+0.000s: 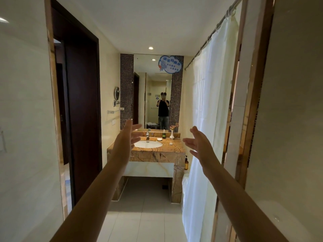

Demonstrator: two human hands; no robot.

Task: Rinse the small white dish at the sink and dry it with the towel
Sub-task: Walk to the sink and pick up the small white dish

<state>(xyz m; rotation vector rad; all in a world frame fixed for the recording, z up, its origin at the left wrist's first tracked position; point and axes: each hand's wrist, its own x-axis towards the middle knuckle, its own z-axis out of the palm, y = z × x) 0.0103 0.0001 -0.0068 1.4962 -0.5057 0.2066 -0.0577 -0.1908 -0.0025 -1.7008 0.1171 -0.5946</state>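
Observation:
I stand in a bathroom doorway, several steps from the brown marble counter (173,148). An oval white sink (148,144) is set in it, with a chrome tap (147,135) behind. A small white dish (159,139) lies on the counter to the right of the tap. Both arms are stretched forward in the air. My left hand (128,137) and my right hand (199,143) face each other, fingers spread, holding nothing. No towel shows near the sink; a towel rail (114,111) on the left wall is bare.
A white shower curtain (208,119) hangs along the right. A dark wooden door (82,102) is on the left. On the counter stand a dark bottle (164,135), a white vase with flowers (172,134) and a small round white object (171,143). A mirror (152,95) reflects a person.

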